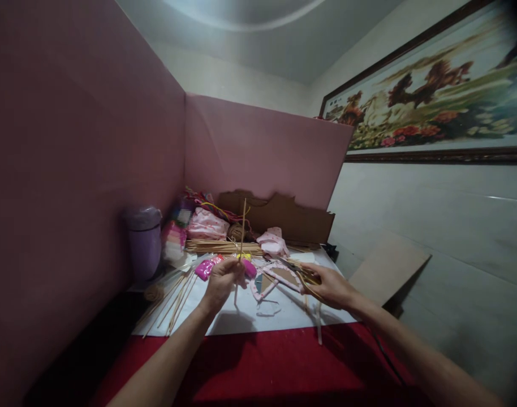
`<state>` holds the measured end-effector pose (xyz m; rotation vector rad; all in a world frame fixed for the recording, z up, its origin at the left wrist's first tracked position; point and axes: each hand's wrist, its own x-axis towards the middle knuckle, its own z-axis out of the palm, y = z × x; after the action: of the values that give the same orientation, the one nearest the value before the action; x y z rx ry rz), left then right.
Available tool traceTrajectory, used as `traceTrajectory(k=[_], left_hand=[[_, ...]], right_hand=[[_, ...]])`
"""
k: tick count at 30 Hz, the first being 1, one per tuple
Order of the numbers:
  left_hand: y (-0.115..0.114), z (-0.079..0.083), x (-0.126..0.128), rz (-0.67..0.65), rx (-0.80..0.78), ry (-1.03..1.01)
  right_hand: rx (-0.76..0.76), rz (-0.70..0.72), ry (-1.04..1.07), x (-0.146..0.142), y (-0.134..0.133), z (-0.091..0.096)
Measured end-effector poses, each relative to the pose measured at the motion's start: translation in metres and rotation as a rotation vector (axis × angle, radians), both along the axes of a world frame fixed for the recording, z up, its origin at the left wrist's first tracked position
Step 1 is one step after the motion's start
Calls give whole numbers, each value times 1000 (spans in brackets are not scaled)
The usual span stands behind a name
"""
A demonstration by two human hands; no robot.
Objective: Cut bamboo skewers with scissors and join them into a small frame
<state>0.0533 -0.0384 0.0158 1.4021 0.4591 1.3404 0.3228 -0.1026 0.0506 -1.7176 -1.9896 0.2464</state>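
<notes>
Left hand [227,277] has a thin, straight tan wooden stick [243,229] pinched pretty much upright around the middle of the frame, while the right hand [328,285], well apart and right of center, is wrapped around dark-bladed scissors with yellowish handles [308,278]. Can't really tell if the blades are spread. Flat pieces with pink-patterned white edging [267,290] lie on the white-covered worktop [292,321] between the hands, with a bundle of long tan sticks [220,247] behind.
</notes>
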Motion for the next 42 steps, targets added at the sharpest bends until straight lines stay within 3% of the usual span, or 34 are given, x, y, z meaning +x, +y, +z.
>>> traceTrajectory(k=[5, 11, 16, 23, 42], left_hand=[[-4, 4, -2, -1, -40, -1], [-13, 7, -3, -142, -255, 19], [-15, 9, -2, -184, -328, 61], [-13, 9, -3, -122, -356, 94], [-11, 8, -3, -103, -387, 163]], right_hand=[[-167, 36, 297, -2, -30, 1], [-224, 178, 330, -39, -52, 3], [-221, 225, 352, -61, -39, 0], [-228, 286, 366, -72, -17, 0], [-178, 297, 371, -76, -4, -1]])
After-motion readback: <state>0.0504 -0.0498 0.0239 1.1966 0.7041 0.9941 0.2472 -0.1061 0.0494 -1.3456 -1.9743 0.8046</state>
